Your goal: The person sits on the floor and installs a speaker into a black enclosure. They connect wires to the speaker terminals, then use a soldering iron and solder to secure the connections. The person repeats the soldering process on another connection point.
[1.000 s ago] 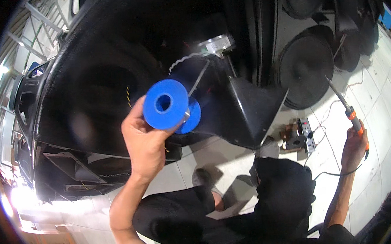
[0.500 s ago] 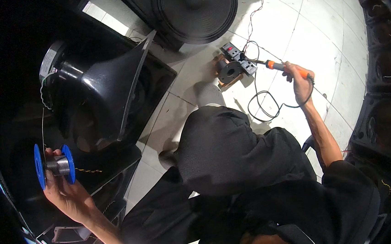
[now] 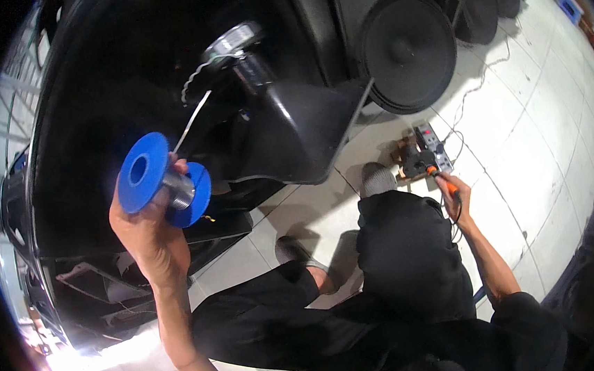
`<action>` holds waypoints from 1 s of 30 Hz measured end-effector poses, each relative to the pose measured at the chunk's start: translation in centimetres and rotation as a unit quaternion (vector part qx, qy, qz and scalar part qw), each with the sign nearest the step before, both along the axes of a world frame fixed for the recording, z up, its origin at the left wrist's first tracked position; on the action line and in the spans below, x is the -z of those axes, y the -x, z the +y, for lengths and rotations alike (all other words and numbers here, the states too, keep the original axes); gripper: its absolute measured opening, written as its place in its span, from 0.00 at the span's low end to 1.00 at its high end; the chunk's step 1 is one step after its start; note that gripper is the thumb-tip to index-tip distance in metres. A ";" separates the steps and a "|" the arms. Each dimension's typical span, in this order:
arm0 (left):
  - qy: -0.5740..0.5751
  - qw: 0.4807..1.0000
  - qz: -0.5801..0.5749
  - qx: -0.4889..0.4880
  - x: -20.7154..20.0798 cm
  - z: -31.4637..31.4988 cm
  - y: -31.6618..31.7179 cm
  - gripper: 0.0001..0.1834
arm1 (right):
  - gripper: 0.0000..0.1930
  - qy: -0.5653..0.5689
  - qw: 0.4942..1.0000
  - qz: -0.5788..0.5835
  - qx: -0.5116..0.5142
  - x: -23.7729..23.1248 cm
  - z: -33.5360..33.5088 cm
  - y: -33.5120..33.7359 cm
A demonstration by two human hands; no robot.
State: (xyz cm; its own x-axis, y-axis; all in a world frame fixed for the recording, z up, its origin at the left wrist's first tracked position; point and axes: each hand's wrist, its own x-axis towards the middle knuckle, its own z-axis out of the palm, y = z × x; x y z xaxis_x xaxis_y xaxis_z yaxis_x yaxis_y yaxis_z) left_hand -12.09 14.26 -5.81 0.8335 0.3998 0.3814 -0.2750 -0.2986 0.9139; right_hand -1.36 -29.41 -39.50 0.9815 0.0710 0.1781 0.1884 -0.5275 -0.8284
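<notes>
My left hand (image 3: pixel 151 242) is wrapped round a blue-flanged spool of solder wire (image 3: pixel 180 189). A straight length of the solder (image 3: pixel 194 118) sticks up from it toward the black horn (image 3: pixel 286 134), whose round silver driver (image 3: pixel 233 40) has a twisted pair of thin wires (image 3: pixel 194 76). Low on the right, my right hand (image 3: pixel 457 201) grips a soldering iron (image 3: pixel 453 187) by its orange handle. Its front end is over a dark flanged piece (image 3: pixel 414 164) on the floor; whether the tip touches it, I cannot tell.
A power strip (image 3: pixel 434 143) with plugged-in cords lies beside the dark piece. Behind it stands a large round loudspeaker (image 3: pixel 408 48). Black speaker cabinets fill the left side. My knee (image 3: pixel 406 246) and foot (image 3: pixel 378 178) are between my hands on the tiled floor (image 3: pixel 543 117).
The view has swung left. My left hand has lifted the solder spool closer to the camera, and my right hand has turned the soldering iron, drawing its front end to the dark flanged piece.
</notes>
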 end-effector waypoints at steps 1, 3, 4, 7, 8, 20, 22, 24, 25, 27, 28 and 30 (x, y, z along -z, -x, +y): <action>0.042 0.998 0.002 -0.051 -0.3 -0.7 -0.1 0.31 | 0.13 0.034 0.998 -0.027 -0.042 0.7 0.1 -0.5; 0.025 0.998 0.001 -0.052 -0.2 0.0 0.5 0.31 | 0.23 0.062 0.993 -0.010 -0.103 1.7 0.4 -0.5; 0.020 0.998 0.000 -0.053 0.1 0.5 0.8 0.31 | 0.27 0.134 0.974 -0.095 -0.157 2.0 0.1 -0.9; 0.004 0.998 0.013 -0.067 0.3 0.6 1.3 0.28 | 0.38 0.241 0.929 -0.135 -0.248 4.6 -1.3 -1.3; 0.001 0.998 0.017 -0.068 0.5 0.7 1.2 0.27 | 0.42 0.225 0.930 -0.112 -0.268 4.7 -2.2 -1.1; -0.059 0.968 0.086 0.228 1.1 2.5 3.1 0.30 | 0.27 0.277 0.923 -0.165 -0.210 2.1 -4.3 -1.9; -0.116 0.926 0.121 0.339 1.1 2.5 3.0 0.27 | 0.24 0.262 0.939 -0.157 -0.155 -1.1 -3.5 -2.6; -0.171 0.875 0.214 0.398 1.4 1.2 2.5 0.29 | 0.19 0.264 0.948 -0.162 -0.076 -3.9 -3.1 -3.7; -0.191 0.836 0.258 0.446 2.8 1.0 2.0 0.28 | 0.17 0.189 0.969 -0.150 -0.054 -6.0 -2.4 -4.1; -0.229 0.772 0.352 0.477 5.4 0.9 1.6 0.27 | 0.15 0.088 0.982 -0.163 -0.023 -11.4 0.2 -4.4; -0.246 0.739 0.390 0.491 7.2 1.1 1.5 0.26 | 0.14 0.068 0.980 -0.188 -0.009 -14.3 1.3 -4.3; -0.252 0.684 0.481 0.487 11.1 2.7 1.5 0.26 | 0.13 -0.054 0.985 -0.165 -0.016 -19.3 3.2 -3.4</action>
State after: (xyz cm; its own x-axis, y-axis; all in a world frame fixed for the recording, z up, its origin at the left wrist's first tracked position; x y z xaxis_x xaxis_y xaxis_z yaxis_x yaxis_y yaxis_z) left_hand -13.63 17.00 -16.90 0.5723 -0.5045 -0.6465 0.0881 -0.7460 0.6601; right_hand 2.09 -26.17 -20.16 0.8660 0.0645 0.4959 0.4729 -0.4281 -0.7701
